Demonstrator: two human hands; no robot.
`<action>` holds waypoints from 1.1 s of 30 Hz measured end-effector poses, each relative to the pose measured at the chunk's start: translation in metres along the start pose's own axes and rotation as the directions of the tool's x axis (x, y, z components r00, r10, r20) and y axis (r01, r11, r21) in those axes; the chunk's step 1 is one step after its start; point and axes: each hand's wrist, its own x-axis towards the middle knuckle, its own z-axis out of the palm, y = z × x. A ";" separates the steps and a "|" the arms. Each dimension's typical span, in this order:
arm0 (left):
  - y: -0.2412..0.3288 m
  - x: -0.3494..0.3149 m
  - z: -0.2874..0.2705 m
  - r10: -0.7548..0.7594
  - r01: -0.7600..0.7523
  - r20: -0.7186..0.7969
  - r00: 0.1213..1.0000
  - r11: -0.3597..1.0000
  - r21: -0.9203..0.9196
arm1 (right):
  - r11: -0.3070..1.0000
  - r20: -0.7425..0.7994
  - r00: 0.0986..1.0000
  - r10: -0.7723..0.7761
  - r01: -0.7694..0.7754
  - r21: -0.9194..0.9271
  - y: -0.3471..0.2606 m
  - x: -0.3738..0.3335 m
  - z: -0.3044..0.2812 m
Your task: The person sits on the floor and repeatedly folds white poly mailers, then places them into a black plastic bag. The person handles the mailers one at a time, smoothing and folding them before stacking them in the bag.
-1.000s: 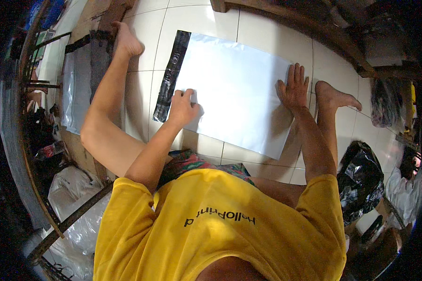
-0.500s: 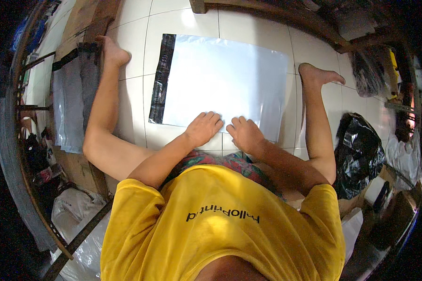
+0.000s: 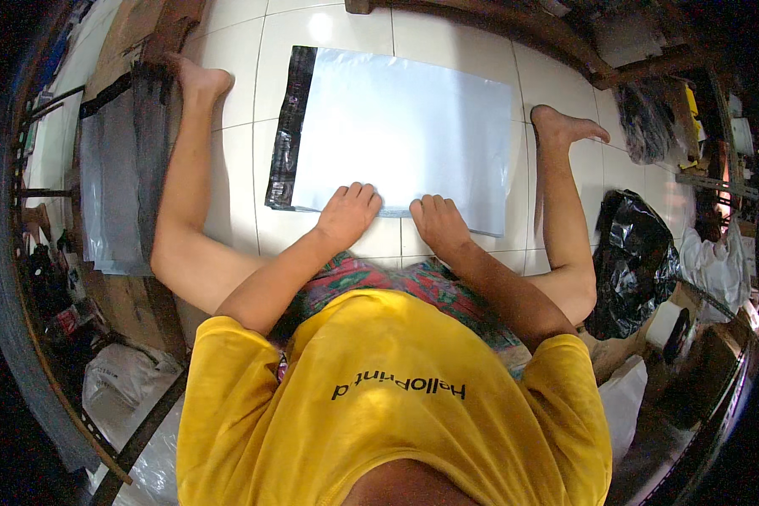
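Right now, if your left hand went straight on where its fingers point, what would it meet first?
The white plastic sheet: the left hand's fingers lie at its near edge, though their exact height or grip is unclear.

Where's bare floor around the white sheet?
Bare tile: between left shin and the white sheet's black strip; between its far edge and the wooden beam; narrower, between its right edge and right shin.

Crowded: near edge, left hand and right hand; outside the shins, grey plastic left, black bag right.
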 end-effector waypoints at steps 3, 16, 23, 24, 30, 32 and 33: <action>-0.009 -0.002 0.000 0.021 -0.021 -0.002 1.000 1.000 0.014 | 0.996 0.029 0.999 0.034 -0.036 0.079 0.002 0.001 -0.005; -0.035 0.002 -0.012 -0.023 0.048 0.150 0.988 0.985 -0.167 | 0.946 0.071 0.960 0.270 -0.278 0.164 0.066 -0.069 0.013; -0.101 -0.057 -0.030 -0.081 0.079 0.070 0.994 0.997 0.024 | 0.908 0.100 0.956 0.276 -0.294 0.298 0.081 -0.071 0.001; -0.104 -0.059 -0.035 -0.086 0.083 0.075 0.993 0.996 0.046 | 0.915 0.059 0.957 0.285 -0.289 0.281 0.083 -0.077 0.002; -0.130 -0.064 -0.042 -0.163 0.185 0.136 0.977 0.968 -0.172 | 0.854 0.138 0.947 0.291 -0.322 0.409 0.110 -0.079 0.005; -0.133 -0.056 -0.057 -0.280 0.338 0.232 0.931 0.902 -0.268 | 0.815 0.230 0.932 0.281 -0.358 0.456 0.124 -0.068 -0.017; -0.137 -0.047 -0.065 -0.335 0.423 0.302 0.893 0.854 -0.304 | 0.767 0.291 0.907 0.303 -0.414 0.490 0.132 -0.064 -0.032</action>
